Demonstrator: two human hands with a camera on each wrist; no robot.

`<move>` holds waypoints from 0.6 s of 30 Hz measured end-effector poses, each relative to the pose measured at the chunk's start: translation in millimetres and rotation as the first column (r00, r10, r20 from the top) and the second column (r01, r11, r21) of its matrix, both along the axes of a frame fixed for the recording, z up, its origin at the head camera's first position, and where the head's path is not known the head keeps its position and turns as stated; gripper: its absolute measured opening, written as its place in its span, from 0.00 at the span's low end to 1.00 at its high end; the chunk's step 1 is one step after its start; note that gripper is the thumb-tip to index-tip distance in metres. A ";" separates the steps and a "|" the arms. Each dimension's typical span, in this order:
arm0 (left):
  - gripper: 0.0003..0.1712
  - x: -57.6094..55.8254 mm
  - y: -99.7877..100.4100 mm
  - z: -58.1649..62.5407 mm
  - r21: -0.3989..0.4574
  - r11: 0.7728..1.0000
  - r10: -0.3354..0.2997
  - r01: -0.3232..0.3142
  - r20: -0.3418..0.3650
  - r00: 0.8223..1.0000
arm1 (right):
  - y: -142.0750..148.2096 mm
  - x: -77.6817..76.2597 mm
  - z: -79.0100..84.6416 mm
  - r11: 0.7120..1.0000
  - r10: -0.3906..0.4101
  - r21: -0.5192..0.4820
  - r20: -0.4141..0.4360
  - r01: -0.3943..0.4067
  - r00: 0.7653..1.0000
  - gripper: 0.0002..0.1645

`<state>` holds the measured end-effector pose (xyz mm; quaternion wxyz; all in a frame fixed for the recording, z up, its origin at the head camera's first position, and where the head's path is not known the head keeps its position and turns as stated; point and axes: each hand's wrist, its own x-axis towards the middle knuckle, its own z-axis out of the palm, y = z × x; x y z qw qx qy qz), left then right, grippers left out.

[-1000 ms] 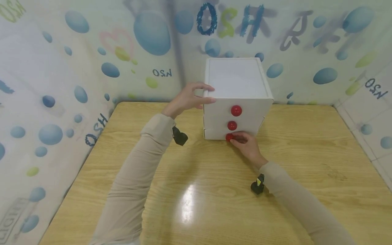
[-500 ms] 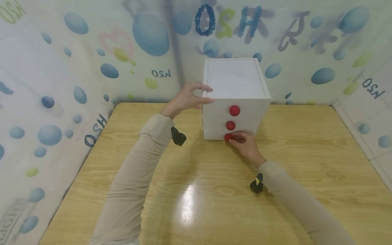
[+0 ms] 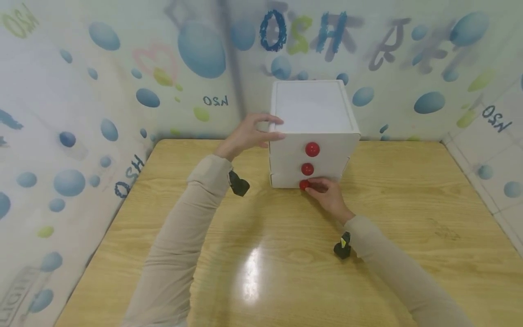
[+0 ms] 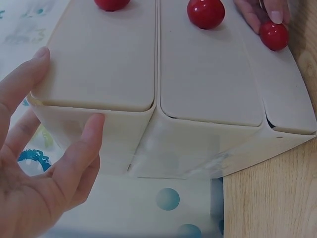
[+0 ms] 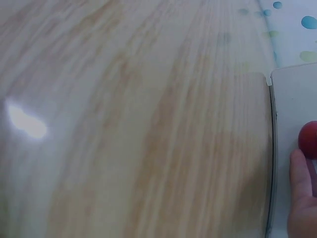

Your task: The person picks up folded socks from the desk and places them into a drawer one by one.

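A white three-drawer box [image 3: 314, 106] stands at the back of the table, each drawer front bearing a round red knob. My left hand [image 3: 251, 134] holds the box's upper left front corner, its fingertips [image 4: 91, 131] on the left side just behind the front edge in the left wrist view. Low on the front, my right hand [image 3: 328, 197] pinches the bottom knob [image 3: 304, 185] between thumb and fingers. In the left wrist view a narrow dark gap shows at one edge of the bottom drawer front [image 4: 292, 106]. The middle knob [image 3: 307, 169] and top knob [image 3: 312, 149] are untouched.
The wooden table [image 3: 294, 272] stretches in front of the box and to both sides. Behind it rises a wall [image 3: 196, 118] printed with blue bubbles and letters, close to the box's back. Dark camera mounts [image 3: 239, 184] hang at both wrists.
The head view has shifted slightly. Both hands keep the same holds on the box corner and the bottom knob, and the drawers show no visible movement.
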<state>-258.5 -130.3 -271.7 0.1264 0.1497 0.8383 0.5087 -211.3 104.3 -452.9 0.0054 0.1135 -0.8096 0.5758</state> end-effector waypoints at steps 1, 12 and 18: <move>0.27 3.6 0.3 3.0 -0.001 1.000 0.001 -0.001 0.006 1.000 | 0.1 -0.2 0.2 1.000 0.006 0.004 0.006 -0.006 1.000 0.17; 0.27 7.3 4.8 7.2 0.007 1.000 -0.002 0.002 0.036 0.999 | 3.9 0.4 5.0 0.999 -0.017 0.048 0.094 0.013 0.995 0.18; 0.28 0.6 1.1 -0.5 -0.016 1.000 0.021 -0.021 0.017 1.000 | 0.8 -0.3 5.1 0.998 -0.030 0.048 0.072 0.026 0.997 0.18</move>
